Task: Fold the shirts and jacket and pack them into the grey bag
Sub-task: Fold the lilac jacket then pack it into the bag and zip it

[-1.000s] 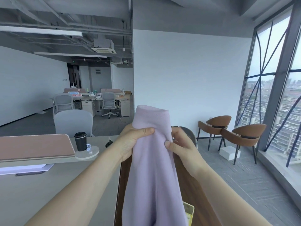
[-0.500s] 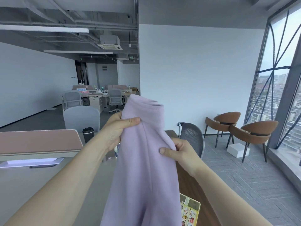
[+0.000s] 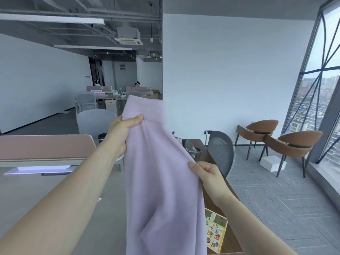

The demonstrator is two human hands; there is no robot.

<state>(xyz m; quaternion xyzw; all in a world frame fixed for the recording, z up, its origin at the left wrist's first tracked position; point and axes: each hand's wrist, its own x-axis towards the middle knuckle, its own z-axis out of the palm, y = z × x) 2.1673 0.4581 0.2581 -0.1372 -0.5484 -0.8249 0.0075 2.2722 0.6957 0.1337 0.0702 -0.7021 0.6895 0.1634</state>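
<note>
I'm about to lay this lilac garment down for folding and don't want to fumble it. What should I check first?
1. Left hand grips the lilac garment near its top band: ok.
2. Right hand pinches the side edge lower down: ok.
3. Garment hangs flat, untwisted: cannot tell, the lower part runs out of view.
4. Free space on the wooden table: cannot tell, mostly hidden; a yellow leaflet lies there.
5. Grey bag open and reachable: cannot tell.
</note>
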